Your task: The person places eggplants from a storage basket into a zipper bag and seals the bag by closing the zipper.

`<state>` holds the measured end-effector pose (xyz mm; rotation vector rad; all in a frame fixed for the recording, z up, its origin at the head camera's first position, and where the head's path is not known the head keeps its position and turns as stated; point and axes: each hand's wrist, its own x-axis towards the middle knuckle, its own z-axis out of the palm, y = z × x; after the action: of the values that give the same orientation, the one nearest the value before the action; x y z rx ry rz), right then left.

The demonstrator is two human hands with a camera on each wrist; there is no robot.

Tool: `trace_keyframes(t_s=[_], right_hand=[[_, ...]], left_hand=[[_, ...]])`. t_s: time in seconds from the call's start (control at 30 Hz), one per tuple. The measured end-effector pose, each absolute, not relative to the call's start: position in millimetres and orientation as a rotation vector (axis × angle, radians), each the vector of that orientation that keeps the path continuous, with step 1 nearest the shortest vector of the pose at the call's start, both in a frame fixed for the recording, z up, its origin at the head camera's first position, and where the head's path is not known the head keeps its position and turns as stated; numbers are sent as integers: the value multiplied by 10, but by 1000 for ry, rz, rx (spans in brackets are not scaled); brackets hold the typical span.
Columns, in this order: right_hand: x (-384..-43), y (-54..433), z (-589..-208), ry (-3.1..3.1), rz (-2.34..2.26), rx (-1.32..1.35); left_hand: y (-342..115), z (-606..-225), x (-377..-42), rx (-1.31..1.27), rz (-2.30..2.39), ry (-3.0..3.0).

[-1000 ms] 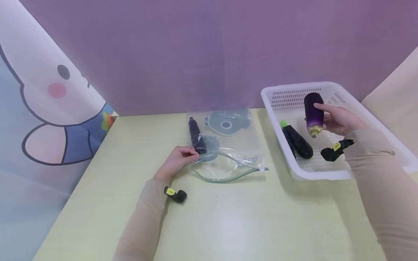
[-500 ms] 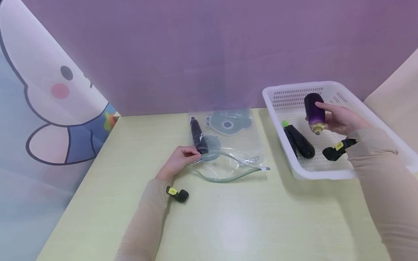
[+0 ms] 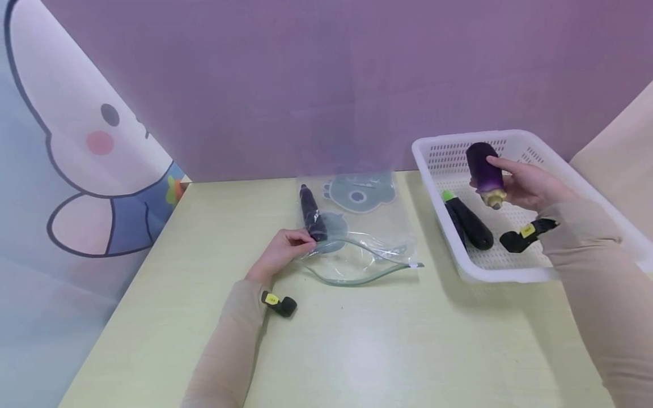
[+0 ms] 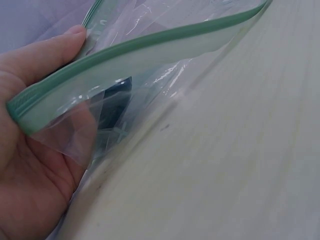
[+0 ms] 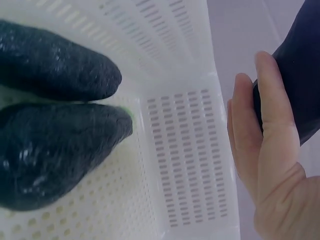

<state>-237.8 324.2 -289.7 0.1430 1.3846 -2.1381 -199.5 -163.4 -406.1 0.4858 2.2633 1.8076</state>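
My left hand (image 3: pixel 280 252) pinches the left end of the open mouth of a clear zip bag (image 3: pixel 393 226). In the left wrist view the bag's green zip strip (image 4: pixel 175 37) curves away from the fingers. Inside the bag, along its left side, lies a dark eggplant (image 3: pixel 310 209). My right hand (image 3: pixel 533 184) grips another eggplant (image 3: pixel 482 167), purple-black with a pale yellow stem end tilted down, above a white basket (image 3: pixel 510 276). In that basket two dark eggplants (image 5: pixel 55 62) lie side by side, one showing a bright green tip (image 3: pixel 447 195).
The pale wooden table (image 3: pixel 357 351) runs under the bag and basket. Behind it stands a purple backdrop (image 3: pixel 306 85), with a cartoon-print curtain (image 3: pixel 76 170) at the left. A small black wrist camera (image 3: pixel 520 238) on the right sleeve hangs over the basket.
The right hand has tilted its eggplant, shifting the top leftward and slightly up. The left hand keeps its pinch on the bag. The head view has drifted a little.
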Motion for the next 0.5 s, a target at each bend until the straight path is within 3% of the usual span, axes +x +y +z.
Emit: trace_keyframes(t_s=[0.5], right_hand=[[-2319,2995,-2695,1297,-2130,7]], left_hand=[[-1620,-4034,-2005,506,1814,2258]])
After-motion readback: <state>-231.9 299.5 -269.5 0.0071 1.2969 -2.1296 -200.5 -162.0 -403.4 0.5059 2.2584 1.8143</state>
